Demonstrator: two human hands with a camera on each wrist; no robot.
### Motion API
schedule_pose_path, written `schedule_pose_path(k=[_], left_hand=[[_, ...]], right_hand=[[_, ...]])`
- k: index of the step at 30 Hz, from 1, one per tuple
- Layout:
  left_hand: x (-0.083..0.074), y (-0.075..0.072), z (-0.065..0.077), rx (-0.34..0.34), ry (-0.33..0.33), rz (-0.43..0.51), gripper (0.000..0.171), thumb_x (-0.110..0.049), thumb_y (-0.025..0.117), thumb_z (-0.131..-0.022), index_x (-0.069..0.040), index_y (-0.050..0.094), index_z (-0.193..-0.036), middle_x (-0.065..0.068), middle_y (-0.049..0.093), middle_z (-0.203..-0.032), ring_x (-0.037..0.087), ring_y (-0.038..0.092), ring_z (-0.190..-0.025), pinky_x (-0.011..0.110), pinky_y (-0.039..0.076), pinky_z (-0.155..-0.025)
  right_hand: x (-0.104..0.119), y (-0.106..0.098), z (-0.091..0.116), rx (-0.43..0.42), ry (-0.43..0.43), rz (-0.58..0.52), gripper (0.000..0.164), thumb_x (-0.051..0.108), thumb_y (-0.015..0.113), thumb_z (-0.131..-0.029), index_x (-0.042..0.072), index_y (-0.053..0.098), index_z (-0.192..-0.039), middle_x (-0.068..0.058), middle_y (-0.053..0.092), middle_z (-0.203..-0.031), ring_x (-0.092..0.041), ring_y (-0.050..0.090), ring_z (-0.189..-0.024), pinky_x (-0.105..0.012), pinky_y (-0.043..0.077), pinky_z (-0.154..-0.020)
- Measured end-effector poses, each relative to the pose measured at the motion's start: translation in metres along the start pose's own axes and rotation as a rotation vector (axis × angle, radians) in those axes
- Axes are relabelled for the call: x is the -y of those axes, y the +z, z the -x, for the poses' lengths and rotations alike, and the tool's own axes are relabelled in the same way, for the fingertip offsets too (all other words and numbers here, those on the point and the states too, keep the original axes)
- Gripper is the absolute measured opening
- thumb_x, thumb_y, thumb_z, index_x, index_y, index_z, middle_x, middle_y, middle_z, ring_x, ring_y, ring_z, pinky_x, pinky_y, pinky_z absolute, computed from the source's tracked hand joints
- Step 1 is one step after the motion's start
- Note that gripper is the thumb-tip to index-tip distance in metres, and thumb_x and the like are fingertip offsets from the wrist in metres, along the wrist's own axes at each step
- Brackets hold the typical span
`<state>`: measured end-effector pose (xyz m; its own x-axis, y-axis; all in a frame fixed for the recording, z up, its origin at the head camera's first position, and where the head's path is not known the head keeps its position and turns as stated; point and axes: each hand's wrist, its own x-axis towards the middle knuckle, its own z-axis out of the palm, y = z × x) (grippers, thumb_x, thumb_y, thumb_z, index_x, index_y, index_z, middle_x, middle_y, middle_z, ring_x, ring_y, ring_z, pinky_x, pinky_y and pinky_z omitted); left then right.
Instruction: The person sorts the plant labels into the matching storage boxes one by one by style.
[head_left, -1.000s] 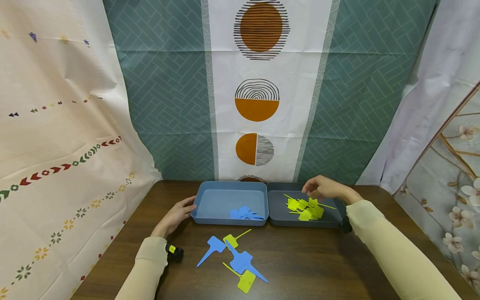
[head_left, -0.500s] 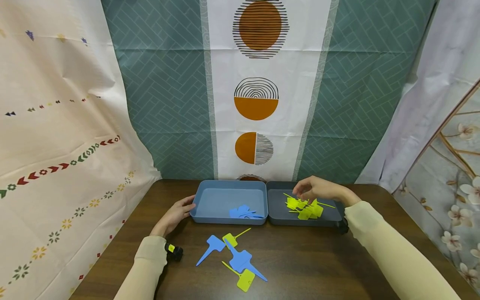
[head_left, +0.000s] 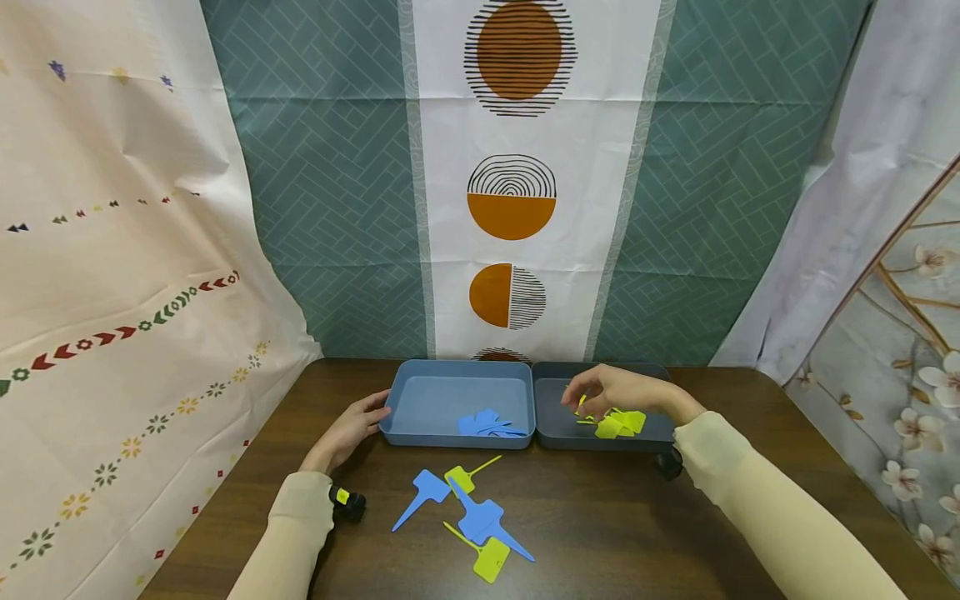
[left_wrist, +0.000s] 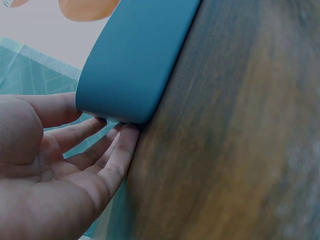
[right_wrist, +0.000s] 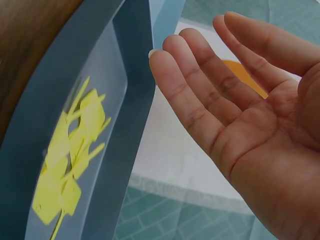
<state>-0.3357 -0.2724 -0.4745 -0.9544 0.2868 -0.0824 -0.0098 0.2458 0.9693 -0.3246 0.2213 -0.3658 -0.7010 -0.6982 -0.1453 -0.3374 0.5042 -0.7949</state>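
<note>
Several yellow tags (head_left: 622,426) lie below my right hand (head_left: 622,392), its fingers loosely parted, seemingly empty; I judge them light, bendy, best pinched by the stem (right_wrist: 81,91). My left hand (head_left: 351,431), relaxed, touches the blue tray (head_left: 427,408).

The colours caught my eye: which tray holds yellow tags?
The dark tray, on the person's right; the blue tray beside it shows only blue tags.

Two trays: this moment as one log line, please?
left grip touches blue tray; right grip empty over gray tray; blue tags in blue tray; yellow tags in gray tray; loose tags of both colors on table
</note>
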Motion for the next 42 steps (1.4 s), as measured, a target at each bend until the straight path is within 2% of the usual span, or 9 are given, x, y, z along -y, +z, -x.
schedule_pose_path(k=[4, 9, 16, 21, 24, 28, 30, 37, 42], left_hand=[[-0.001, 0.000, 0.000, 0.002, 0.003, 0.004, 0.057, -0.011, 0.043, -0.112, 0.005, 0.022, -0.163, 0.030, 0.024, -0.165, 0.046, 0.031, -0.150, 0.059, 0.028, -0.122], [-0.001, 0.000, 0.000, -0.003, 0.001, 0.008, 0.056, -0.010, 0.043, -0.112, 0.005, 0.023, -0.162, 0.030, 0.024, -0.165, 0.046, 0.031, -0.150, 0.059, 0.029, -0.122], [-0.001, 0.000, 0.000, -0.003, 0.003, 0.002, 0.056, -0.010, 0.043, -0.112, 0.006, 0.023, -0.162, 0.030, 0.024, -0.165, 0.046, 0.031, -0.150, 0.059, 0.028, -0.122], [0.000, 0.001, 0.000, -0.006, 0.002, -0.002, 0.056, -0.011, 0.044, -0.112, 0.006, 0.023, -0.162, 0.030, 0.025, -0.165, 0.046, 0.032, -0.150, 0.059, 0.029, -0.122], [0.000, 0.001, 0.000, -0.007, 0.005, -0.002, 0.056, -0.011, 0.044, -0.112, 0.006, 0.024, -0.162, 0.030, 0.025, -0.165, 0.046, 0.033, -0.150, 0.059, 0.029, -0.122], [0.000, 0.000, 0.001, -0.008, 0.006, 0.001, 0.056, -0.010, 0.043, -0.112, 0.006, 0.024, -0.162, 0.030, 0.025, -0.165, 0.046, 0.033, -0.149, 0.059, 0.029, -0.122], [0.000, 0.000, 0.001, -0.008, 0.007, -0.001, 0.056, -0.010, 0.043, -0.112, 0.006, 0.023, -0.162, 0.030, 0.025, -0.164, 0.046, 0.033, -0.149, 0.059, 0.028, -0.122], [0.001, 0.000, 0.001, 0.000, 0.013, 0.001, 0.056, -0.010, 0.042, -0.112, 0.006, 0.023, -0.162, 0.031, 0.025, -0.164, 0.047, 0.032, -0.149, 0.060, 0.028, -0.122], [0.000, 0.001, 0.000, -0.009, 0.006, 0.013, 0.056, -0.010, 0.043, -0.112, 0.006, 0.023, -0.162, 0.031, 0.026, -0.164, 0.046, 0.032, -0.150, 0.059, 0.028, -0.122]], right_hand=[[0.006, 0.011, -0.003, 0.021, -0.016, 0.005, 0.022, 0.006, 0.065, -0.099, 0.002, 0.071, -0.120, -0.018, 0.066, -0.108, -0.041, 0.062, -0.098, -0.056, 0.059, -0.084], [0.011, 0.026, -0.008, 0.067, -0.041, -0.015, 0.027, 0.005, 0.066, -0.099, -0.004, 0.069, -0.124, -0.022, 0.066, -0.112, -0.034, 0.063, -0.097, -0.058, 0.059, -0.083], [0.016, 0.048, -0.018, 0.121, -0.070, -0.054, 0.023, 0.004, 0.067, -0.098, 0.004, 0.073, -0.120, -0.027, 0.066, -0.113, -0.025, 0.064, -0.094, -0.055, 0.060, -0.082], [0.020, 0.064, -0.024, 0.146, -0.080, -0.056, 0.023, 0.005, 0.069, -0.097, 0.006, 0.073, -0.120, -0.017, 0.068, -0.107, -0.023, 0.063, -0.091, -0.061, 0.059, -0.081], [0.022, 0.072, -0.028, 0.153, -0.083, -0.031, 0.024, 0.006, 0.069, -0.098, 0.005, 0.072, -0.121, -0.007, 0.069, -0.103, -0.021, 0.063, -0.091, -0.058, 0.060, -0.080], [0.024, 0.084, -0.034, 0.168, -0.098, -0.005, 0.027, 0.008, 0.069, -0.099, 0.000, 0.069, -0.124, -0.001, 0.069, -0.101, -0.017, 0.064, -0.090, -0.053, 0.062, -0.079], [0.026, 0.091, -0.037, 0.183, -0.102, 0.000, 0.029, 0.009, 0.069, -0.099, -0.003, 0.067, -0.126, -0.001, 0.069, -0.101, -0.014, 0.064, -0.088, -0.051, 0.062, -0.079], [0.033, 0.114, -0.046, 0.228, -0.089, 0.002, 0.032, 0.011, 0.071, -0.098, -0.002, 0.064, -0.126, 0.000, 0.066, -0.098, -0.010, 0.061, -0.080, -0.025, 0.054, -0.073], [0.036, 0.121, -0.052, 0.247, -0.107, 0.034, 0.033, 0.013, 0.072, -0.098, 0.000, 0.063, -0.127, -0.003, 0.064, -0.103, -0.008, 0.060, -0.086, -0.021, 0.051, -0.076]])
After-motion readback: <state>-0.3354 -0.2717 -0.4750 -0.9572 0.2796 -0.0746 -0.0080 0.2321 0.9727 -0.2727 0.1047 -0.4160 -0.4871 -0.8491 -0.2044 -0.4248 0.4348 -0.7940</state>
